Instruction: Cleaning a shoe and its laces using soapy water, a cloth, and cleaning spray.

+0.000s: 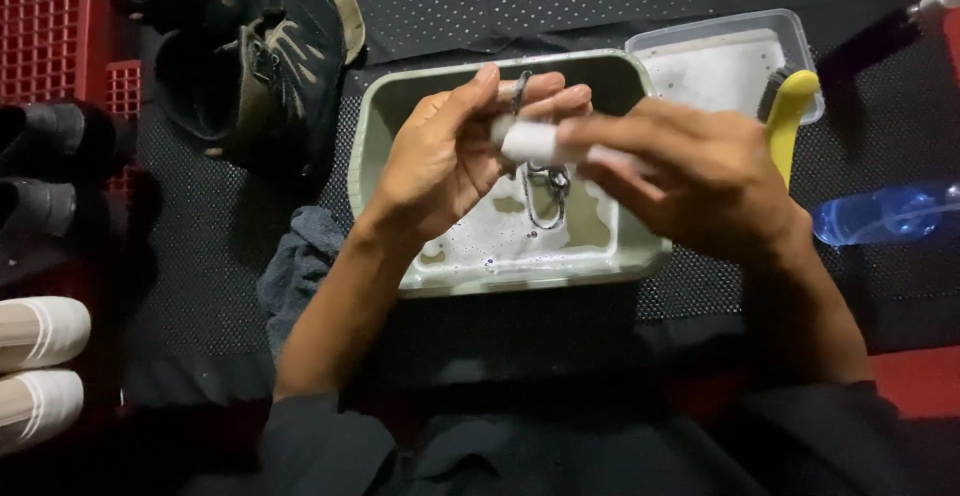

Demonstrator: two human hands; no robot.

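My left hand point(450, 156) pinches a grey shoelace point(545, 196) that hangs in loops into a pale green tub point(372, 136) of soapy water. My right hand point(690, 171) holds a small white brush or handle point(535, 142) against the lace near my left fingertips. Both hands meet above the middle of the tub.
A clear plastic box point(800, 36) with foamy water and a yellow-handled brush point(790, 116) sits behind right. A blue bottle point(880, 211) lies at right. Dark shoes point(260, 66), red crates point(50, 36), white shoes point(35, 366) at left. A grey cloth point(295, 266) lies by the tub.
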